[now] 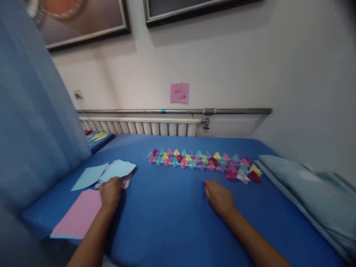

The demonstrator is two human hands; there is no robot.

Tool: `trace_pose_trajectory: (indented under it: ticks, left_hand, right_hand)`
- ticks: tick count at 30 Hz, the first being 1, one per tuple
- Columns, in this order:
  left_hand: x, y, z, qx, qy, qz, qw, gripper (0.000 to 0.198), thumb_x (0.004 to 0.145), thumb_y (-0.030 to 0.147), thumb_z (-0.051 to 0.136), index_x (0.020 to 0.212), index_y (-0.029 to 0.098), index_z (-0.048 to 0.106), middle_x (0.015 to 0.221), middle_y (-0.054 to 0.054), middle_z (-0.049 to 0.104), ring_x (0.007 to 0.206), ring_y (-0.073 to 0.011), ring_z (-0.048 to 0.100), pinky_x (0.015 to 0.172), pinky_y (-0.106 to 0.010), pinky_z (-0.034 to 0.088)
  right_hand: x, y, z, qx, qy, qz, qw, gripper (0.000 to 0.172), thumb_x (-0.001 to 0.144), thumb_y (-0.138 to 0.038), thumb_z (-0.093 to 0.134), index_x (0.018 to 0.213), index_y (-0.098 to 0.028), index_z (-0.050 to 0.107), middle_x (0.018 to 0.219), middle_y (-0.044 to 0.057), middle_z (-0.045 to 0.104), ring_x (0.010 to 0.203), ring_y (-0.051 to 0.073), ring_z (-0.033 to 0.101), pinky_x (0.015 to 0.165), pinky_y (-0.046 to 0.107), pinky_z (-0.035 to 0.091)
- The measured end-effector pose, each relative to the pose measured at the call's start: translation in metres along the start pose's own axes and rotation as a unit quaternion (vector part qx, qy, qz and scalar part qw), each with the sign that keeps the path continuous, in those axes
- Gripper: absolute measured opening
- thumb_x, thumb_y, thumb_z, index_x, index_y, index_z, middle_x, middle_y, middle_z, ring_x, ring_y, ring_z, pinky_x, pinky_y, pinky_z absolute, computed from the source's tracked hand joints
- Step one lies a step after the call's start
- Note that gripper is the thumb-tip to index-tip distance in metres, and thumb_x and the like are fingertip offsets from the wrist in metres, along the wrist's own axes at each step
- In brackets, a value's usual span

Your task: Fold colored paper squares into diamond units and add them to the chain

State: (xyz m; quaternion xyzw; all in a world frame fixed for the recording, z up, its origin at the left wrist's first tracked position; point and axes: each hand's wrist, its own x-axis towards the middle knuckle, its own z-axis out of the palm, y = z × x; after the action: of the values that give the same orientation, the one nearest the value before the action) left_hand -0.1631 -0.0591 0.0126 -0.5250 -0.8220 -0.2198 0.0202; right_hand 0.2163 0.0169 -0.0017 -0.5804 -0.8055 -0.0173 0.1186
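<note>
My left hand (110, 193) lies at the near edge of a small pile of coloured sheets, its fingers closed on the light blue paper (118, 168) on top; the fingertips are partly hidden. Just below that hand is a larger stack of pink paper (79, 213), and another light blue sheet (89, 177) lies to the left. My right hand (219, 196) rests closed on the blue bed cover, with nothing visible in it. Beyond it, folded paper pieces (191, 161) in many colours stand in long rows.
The blue-covered bed (167, 218) reaches a radiator (172, 129) and pipe (183, 111) at the wall. Folded pale green cloth (308, 189) lies on the right. A blue curtain (36, 111) hangs at the left. A pink note (179, 92) is on the wall.
</note>
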Motion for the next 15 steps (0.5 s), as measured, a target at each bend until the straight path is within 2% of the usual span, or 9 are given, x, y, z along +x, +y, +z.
trace_pose_trajectory:
  ticks: [3, 6, 9, 12, 15]
  left_hand:
    - [0.003, -0.009, 0.001, 0.050, 0.000, -0.040, 0.998, 0.027, 0.090, 0.033, 0.053, 0.111, 0.016, 0.059, 0.112, -0.009, 0.062, 0.096, -0.0212, 0.061, 0.083, -0.040, 0.051]
    - [-0.002, -0.012, -0.005, 0.052, -0.001, -0.025, 0.998, 0.026, 0.091, 0.031, 0.046, 0.091, 0.017, 0.068, 0.094, -0.008, 0.071, 0.087, -0.0230, 0.065, 0.079, -0.034, 0.047]
    - [-0.014, -0.010, -0.018, 0.037, 0.022, 0.002, 0.999, 0.029, 0.090, 0.029, 0.042, 0.094, 0.018, 0.069, 0.099, -0.009, 0.073, 0.091, -0.0257, 0.066, 0.079, -0.034, 0.046]
    - [-0.038, 0.003, -0.022, 0.010, 0.052, 0.041, 0.998, 0.033, 0.091, 0.027, 0.037, 0.105, 0.019, 0.066, 0.110, -0.008, 0.070, 0.103, -0.0251, 0.063, 0.090, -0.037, 0.044]
    - [-0.081, 0.030, -0.005, -0.047, 0.020, 0.134, 0.990, 0.030, 0.091, 0.028, 0.040, 0.106, 0.025, 0.065, 0.115, -0.001, 0.069, 0.111, -0.0184, 0.059, 0.101, -0.033, 0.039]
  right_hand:
    - [0.005, 0.002, 0.008, -0.023, -0.009, -0.004, 1.000, 0.032, 0.089, -0.015, 0.039, 0.108, -0.016, 0.064, 0.099, 0.013, 0.068, 0.090, 0.023, 0.066, 0.072, 0.030, 0.049]
    - [0.005, 0.003, 0.008, -0.032, -0.015, -0.006, 0.999, 0.032, 0.090, -0.016, 0.038, 0.108, -0.015, 0.064, 0.100, 0.012, 0.068, 0.089, 0.023, 0.066, 0.070, 0.030, 0.049]
    - [0.004, 0.001, 0.005, -0.026, -0.014, -0.003, 1.000, 0.031, 0.091, -0.017, 0.039, 0.108, -0.015, 0.064, 0.098, 0.012, 0.068, 0.088, 0.024, 0.066, 0.068, 0.031, 0.048]
    - [0.000, -0.001, 0.000, -0.015, -0.005, -0.006, 1.000, 0.031, 0.090, -0.017, 0.039, 0.106, -0.017, 0.065, 0.097, 0.012, 0.068, 0.087, 0.024, 0.066, 0.068, 0.031, 0.048]
    - [-0.012, -0.002, -0.005, -0.014, 0.007, -0.026, 1.000, 0.034, 0.093, -0.018, 0.034, 0.108, -0.018, 0.065, 0.101, 0.011, 0.067, 0.091, 0.021, 0.064, 0.075, 0.028, 0.046]
